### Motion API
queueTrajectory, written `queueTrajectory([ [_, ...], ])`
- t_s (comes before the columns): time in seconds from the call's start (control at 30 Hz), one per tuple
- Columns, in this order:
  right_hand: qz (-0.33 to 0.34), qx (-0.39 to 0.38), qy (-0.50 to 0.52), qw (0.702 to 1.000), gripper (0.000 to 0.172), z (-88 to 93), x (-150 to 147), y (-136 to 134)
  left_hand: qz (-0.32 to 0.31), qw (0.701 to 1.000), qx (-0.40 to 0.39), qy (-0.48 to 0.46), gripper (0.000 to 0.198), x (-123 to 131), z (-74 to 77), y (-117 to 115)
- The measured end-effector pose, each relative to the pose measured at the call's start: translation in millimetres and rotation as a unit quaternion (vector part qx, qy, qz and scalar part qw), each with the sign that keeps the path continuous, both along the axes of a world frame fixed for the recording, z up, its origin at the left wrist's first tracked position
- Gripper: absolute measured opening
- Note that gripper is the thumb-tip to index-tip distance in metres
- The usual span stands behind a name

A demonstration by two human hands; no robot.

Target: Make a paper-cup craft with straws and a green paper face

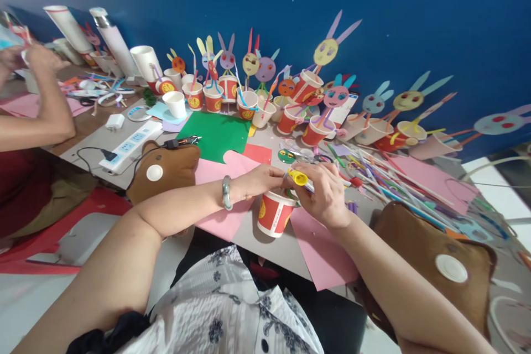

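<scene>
The red-and-white cup point(274, 214) is standing toward the bench's point(288, 247) near edge. Above it, the right hand point(326, 193) is clamping its grip on a yellow-ended tool point(299, 177); whether the left hand point(259, 181) is gripping anything, I cannot tell. Off-centre pressure could be tipping the cup; a brushing right forearm point(398, 265) could be dragging the pink sheet point(321, 251).

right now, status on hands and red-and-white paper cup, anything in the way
Left hand at red-and-white paper cup, grip unclear. Right hand gripping yellow round-ended object. Cup on grey table, pink paper sheets either side.
</scene>
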State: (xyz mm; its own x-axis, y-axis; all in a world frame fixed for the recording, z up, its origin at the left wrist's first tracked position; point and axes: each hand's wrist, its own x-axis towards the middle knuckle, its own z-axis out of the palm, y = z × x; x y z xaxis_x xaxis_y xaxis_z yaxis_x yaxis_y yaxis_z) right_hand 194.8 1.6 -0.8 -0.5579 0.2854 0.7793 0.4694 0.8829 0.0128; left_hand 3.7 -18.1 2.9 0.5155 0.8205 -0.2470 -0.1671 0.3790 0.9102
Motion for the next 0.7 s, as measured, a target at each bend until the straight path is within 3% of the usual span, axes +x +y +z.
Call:
queueTrajectory([
  [0.1, -0.022, -0.004, 0.042, 0.999, 0.027, -1.1, 2.1, 2.3, -0.005, 1.000, -0.008, 0.013, 0.022, 1.1, 0.7, -0.8],
  [0.27, -0.015, -0.105, 0.177, 0.978, 0.028, -0.4, 6.2, 1.6, 0.019, 0.999, -0.007, 0.035, 0.024, 2.3, 2.3, 0.2],
  [0.43, 0.032, -0.068, 0.084, 0.994, 0.026, 3.1, 2.6, -0.8, 0.011, 1.000, -0.015, 0.009, 0.019, 1.7, 3.5, 0.8],
  [0.53, 0.017, -0.034, 0.040, 0.998, 0.027, 3.0, 0.3, 1.1, 0.013, 1.000, -0.013, 0.004, 0.014, 1.3, 4.6, -0.1],
  [0.7, -0.019, -0.031, 0.066, 0.997, 0.030, -0.8, 2.1, 2.9, 0.015, 0.999, -0.024, 0.019, 0.019, 2.1, 7.3, -0.4],
])
